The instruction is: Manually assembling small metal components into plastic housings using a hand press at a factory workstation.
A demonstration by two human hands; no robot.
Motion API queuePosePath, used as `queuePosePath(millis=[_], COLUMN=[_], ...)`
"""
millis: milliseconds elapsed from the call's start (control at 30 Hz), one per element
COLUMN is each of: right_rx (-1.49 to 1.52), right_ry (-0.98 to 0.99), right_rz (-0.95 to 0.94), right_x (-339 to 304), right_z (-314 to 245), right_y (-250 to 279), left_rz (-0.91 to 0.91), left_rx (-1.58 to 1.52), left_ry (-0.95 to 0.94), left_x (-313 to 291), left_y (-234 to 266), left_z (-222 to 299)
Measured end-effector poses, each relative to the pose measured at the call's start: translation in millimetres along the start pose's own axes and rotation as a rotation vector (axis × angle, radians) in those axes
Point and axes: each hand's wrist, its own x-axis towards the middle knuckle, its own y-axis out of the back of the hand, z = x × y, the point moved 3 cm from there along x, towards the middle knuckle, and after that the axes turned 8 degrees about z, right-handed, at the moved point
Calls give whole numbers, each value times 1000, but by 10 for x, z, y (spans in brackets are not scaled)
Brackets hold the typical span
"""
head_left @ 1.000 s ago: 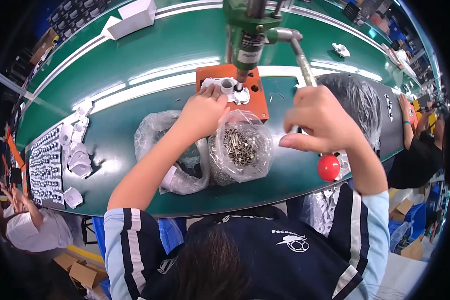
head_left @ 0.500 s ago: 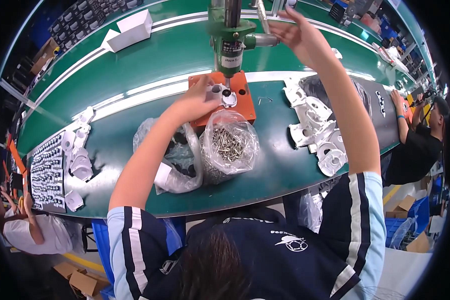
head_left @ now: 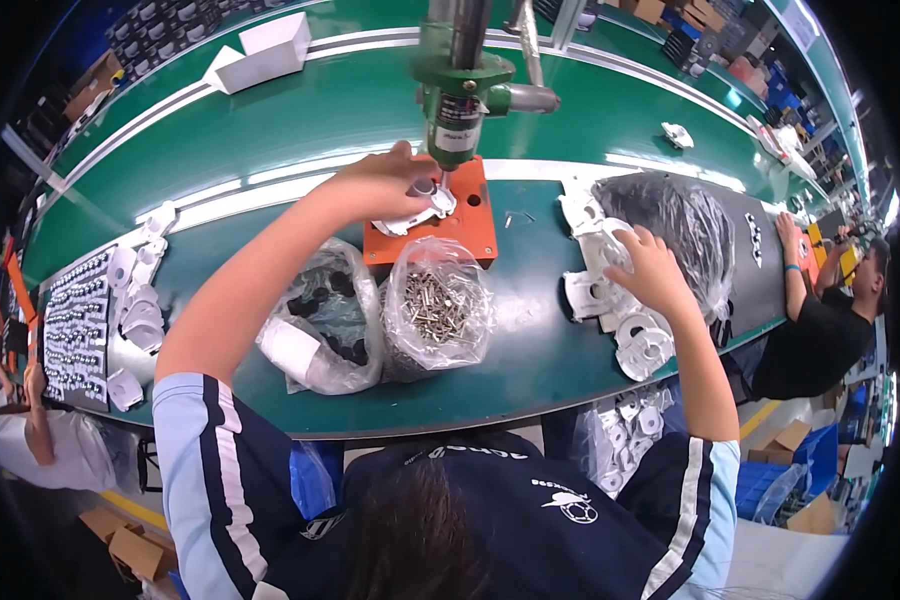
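My left hand (head_left: 395, 182) closes on a white plastic part (head_left: 432, 212) and holds it, tilted, over the orange base block (head_left: 478, 238). Above it stands a green press (head_left: 458, 105), its thin rod reaching down beside the part. On the right, my right hand (head_left: 656, 275) lies over several white moulded parts (head_left: 610, 255), thumb and fingers apart; whether it touches one is hard to tell. In front of the block, a clear bag (head_left: 480, 335) holds many small metal pins (head_left: 435, 305).
Left of the pins sits another clear bag (head_left: 355, 375) with black pieces. More white parts (head_left: 142, 320) lie beside a sheet of small pieces (head_left: 75, 345) at far left. A dark plastic bag (head_left: 675, 220) rests on the right. Co-workers sit at both sides; a white box (head_left: 273, 48) stands behind.
My right hand has left the press lever and come down to the white parts on the right. My left hand has shifted the held part leftward and tilted it off the block's middle.
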Motion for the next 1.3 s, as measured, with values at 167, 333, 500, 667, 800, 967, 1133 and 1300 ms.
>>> queuePosePath(millis=[167, 333, 500, 667, 800, 967, 1133, 1300], right_rx=[54, 35, 34, -12, 23, 6, 51, 113], right_ry=[-139, -165, -158, -113, -143, -86, -31, -24], right_rz=[-22, 10, 49, 60, 55, 319, 514, 537], right_x=[24, 58, 69, 92, 111, 39, -90, -156], right_z=[116, 114, 99, 109, 195, 78, -13, -75], right_y=[-93, -51, -70, -80, -85, 143, 350, 330], left_rz=[-51, 141, 197, 265, 507, 544, 278, 264], left_rx=[11, -303, -902, -1013, -845, -1001, -1767, -1737], left_ry=[112, 166, 377, 411, 333, 409, 220, 130], left_x=[-175, -354, -439, -440, -296, 21, -41, -115], left_y=[182, 252, 254, 244, 168, -1, 57, 73], left_z=[-5, -295, -464, -625, -885, -1283, -1009, -1032])
